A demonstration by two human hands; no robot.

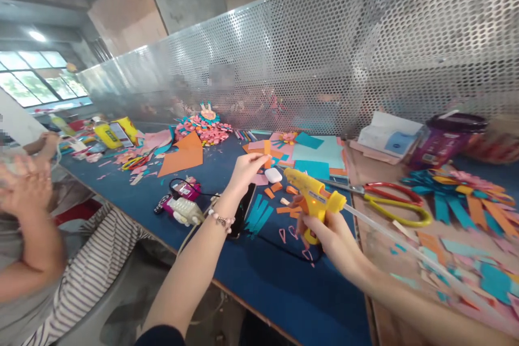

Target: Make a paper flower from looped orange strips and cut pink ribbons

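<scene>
My right hand (324, 232) is wrapped round the grip of a yellow hot glue gun (314, 194), its nozzle pointing up and left. A long clear glue stick (389, 235) trails from its back end. Pinched between the fingertips of my left hand (246, 168) is a small orange paper strip (267, 147), held upright just left of the nozzle. Below the two hands lie a white earbud case (273, 175), blue paper strips (259, 213), orange paper pieces (275, 188) and small pink paper loops (283, 235). A dark phone (242, 211) is partly hidden behind my left forearm.
Scissors (399, 203) with red and yellow handles lie right of the glue gun. Paper flowers (466, 189) and a purple container (444, 140) stand further right. A power strip (184, 211) with plugs is left of my wrist. A perforated metal panel (284, 59) borders the back; another person (32, 227) sits left.
</scene>
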